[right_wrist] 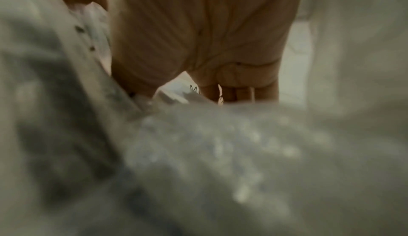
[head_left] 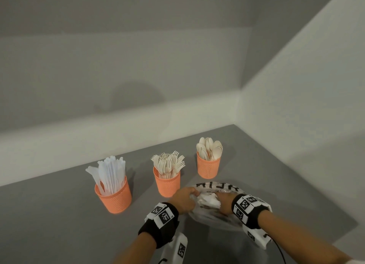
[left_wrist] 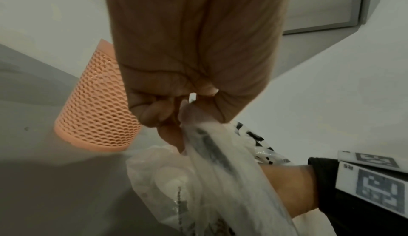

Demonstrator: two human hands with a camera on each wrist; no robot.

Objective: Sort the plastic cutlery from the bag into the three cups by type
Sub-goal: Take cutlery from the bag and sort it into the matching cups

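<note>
A translucent plastic bag (head_left: 212, 214) with black lettering lies on the grey table in front of three orange mesh cups. The left cup (head_left: 114, 198) holds clear knives, the middle cup (head_left: 167, 184) cream forks and the right cup (head_left: 208, 168) cream spoons. My left hand (head_left: 185, 199) grips the bag's left edge and holds its mouth open; its curled fingers (left_wrist: 154, 112) pinch the bunched film (left_wrist: 212, 143). My right hand (head_left: 225, 201) reaches into the bag. Its fingers (right_wrist: 234, 91) are half hidden behind blurred plastic (right_wrist: 220, 152). Something white shows by the thumb, and I cannot tell what it is.
The cups stand in a row in front of a white wall ledge (head_left: 118, 137), and another wall closes the right side. The middle cup (left_wrist: 95, 110) stands just left of my left hand. Bare grey tabletop (head_left: 49, 224) stretches to the left and front.
</note>
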